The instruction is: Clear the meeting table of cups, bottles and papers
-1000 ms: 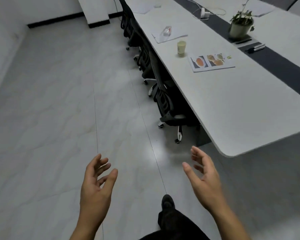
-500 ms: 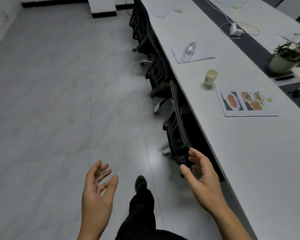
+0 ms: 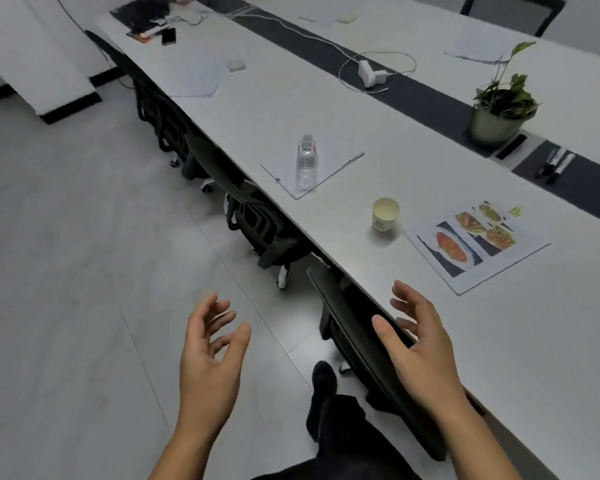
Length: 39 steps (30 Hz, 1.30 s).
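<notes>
The long white meeting table (image 3: 333, 112) runs from upper left to lower right. On it a paper cup (image 3: 385, 215) stands upright. A printed sheet with food photos (image 3: 476, 244) lies just right of the cup. A clear plastic bottle (image 3: 306, 162) lies on its side on a white paper (image 3: 333, 168) farther along. More papers (image 3: 201, 77) lie toward the far end. My left hand (image 3: 210, 355) is open over the floor. My right hand (image 3: 418, 341) is open at the table's near edge, short of the cup, holding nothing.
Black office chairs (image 3: 267, 226) are tucked along the table's near side, one (image 3: 364, 344) directly under my right hand. A potted plant (image 3: 499, 109), markers (image 3: 556, 162), a white adapter with cable (image 3: 369, 72) and a phone (image 3: 168, 36) sit on the table. My foot (image 3: 323, 375) is on the tiled floor.
I have walked closer along the table; the cup, photo sheet and bottle now lie nearer. My right hand has come over the table edge. Both hands stay open.
</notes>
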{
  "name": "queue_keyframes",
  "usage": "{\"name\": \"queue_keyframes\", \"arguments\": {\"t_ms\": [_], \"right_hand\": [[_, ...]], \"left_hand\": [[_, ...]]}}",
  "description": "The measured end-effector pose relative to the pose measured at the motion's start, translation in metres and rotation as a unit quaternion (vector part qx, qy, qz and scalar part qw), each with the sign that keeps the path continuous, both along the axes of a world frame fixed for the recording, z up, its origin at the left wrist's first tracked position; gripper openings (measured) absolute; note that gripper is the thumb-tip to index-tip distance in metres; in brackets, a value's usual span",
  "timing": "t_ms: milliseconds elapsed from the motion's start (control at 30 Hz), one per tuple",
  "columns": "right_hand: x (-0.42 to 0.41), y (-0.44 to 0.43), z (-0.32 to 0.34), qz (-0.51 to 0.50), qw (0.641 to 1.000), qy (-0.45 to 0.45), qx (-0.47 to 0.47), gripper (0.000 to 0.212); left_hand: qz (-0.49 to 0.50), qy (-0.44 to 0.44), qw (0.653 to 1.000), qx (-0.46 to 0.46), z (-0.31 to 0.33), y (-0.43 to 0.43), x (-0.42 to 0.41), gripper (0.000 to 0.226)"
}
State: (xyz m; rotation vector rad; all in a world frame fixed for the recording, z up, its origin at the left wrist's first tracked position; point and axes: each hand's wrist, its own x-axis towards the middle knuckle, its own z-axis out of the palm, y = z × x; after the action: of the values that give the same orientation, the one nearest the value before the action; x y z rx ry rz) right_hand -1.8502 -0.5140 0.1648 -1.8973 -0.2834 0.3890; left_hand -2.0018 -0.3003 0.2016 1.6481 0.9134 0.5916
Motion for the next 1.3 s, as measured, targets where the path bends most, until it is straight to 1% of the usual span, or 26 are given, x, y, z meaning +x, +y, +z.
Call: {"name": "queue_keyframes", "arguments": {"t_ms": [167, 267, 400, 500, 567, 633, 700, 833, 933, 1000, 1067, 1100, 1133, 1200, 1233, 1300], "right_hand": [[0.060, 0.061, -0.036, -0.060, 0.998, 0.031, -0.005, 0.054], [0.097, 0.099, -0.034, -0.096, 0.995, 0.038, 0.009, 0.053], [0.147, 0.137, -0.022, -0.098, 0.995, 0.031, 0.016, 0.056], [0.176, 0.149, -0.017, -0.119, 0.992, 0.030, -0.002, 0.060], [0.193, 0.152, -0.024, -0.146, 0.988, 0.042, -0.023, 0.062], [0.207, 0.153, -0.041, -0.189, 0.979, 0.050, -0.051, 0.071], [0.217, 0.155, -0.059, -0.241, 0.965, 0.078, -0.074, 0.080], [0.231, 0.165, -0.083, -0.340, 0.927, 0.127, -0.096, 0.094], [0.246, 0.176, -0.101, -0.364, 0.909, 0.146, -0.139, 0.101], [0.259, 0.187, -0.115, -0.380, 0.899, 0.147, -0.159, 0.109], [0.273, 0.198, -0.130, -0.391, 0.890, 0.152, -0.180, 0.117], [0.279, 0.203, -0.136, -0.394, 0.885, 0.160, -0.188, 0.118], [0.284, 0.207, -0.141, -0.398, 0.880, 0.169, -0.196, 0.114], [0.293, 0.212, -0.145, -0.411, 0.870, 0.180, -0.205, 0.099], [0.296, 0.215, -0.143, -0.420, 0.865, 0.181, -0.206, 0.093], [0.302, 0.218, -0.133, -0.442, 0.857, 0.176, -0.198, 0.089]], "left_hand": [[-0.064, 0.041, 0.997, -0.023, -0.036, 0.064, 0.078, 0.050], [-0.110, 0.053, 0.992, -0.004, -0.027, 0.105, 0.128, 0.053], [-0.146, 0.046, 0.988, 0.026, -0.017, 0.157, 0.196, 0.053], [-0.164, 0.051, 0.985, 0.036, -0.019, 0.179, 0.246, 0.055], [-0.201, 0.078, 0.976, 0.042, -0.034, 0.189, 0.282, 0.057], [-0.244, 0.123, 0.960, 0.057, -0.059, 0.199, 0.316, 0.063], [-0.265, 0.160, 0.949, 0.060, -0.084, 0.208, 0.350, 0.068], [-0.236, 0.218, 0.947, 0.011, -0.127, 0.222, 0.419, 0.082], [-0.206, 0.271, 0.940, -0.026, -0.163, 0.235, 0.462, 0.102], [-0.209, 0.294, 0.932, -0.019, -0.180, 0.239, 0.485, 0.117], [-0.220, 0.308, 0.926, 0.002, -0.191, 0.240, 0.502, 0.120], [-0.226, 0.310, 0.924, 0.006, -0.197, 0.242, 0.509, 0.119], [-0.229, 0.313, 0.922, 0.004, -0.201, 0.244, 0.515, 0.117], [-0.234, 0.315, 0.920, 0.006, -0.202, 0.249, 0.521, 0.110], [-0.241, 0.308, 0.920, 0.005, -0.199, 0.250, 0.523, 0.108], [-0.258, 0.283, 0.924, 0.000, -0.188, 0.250, 0.527, 0.101]]}}
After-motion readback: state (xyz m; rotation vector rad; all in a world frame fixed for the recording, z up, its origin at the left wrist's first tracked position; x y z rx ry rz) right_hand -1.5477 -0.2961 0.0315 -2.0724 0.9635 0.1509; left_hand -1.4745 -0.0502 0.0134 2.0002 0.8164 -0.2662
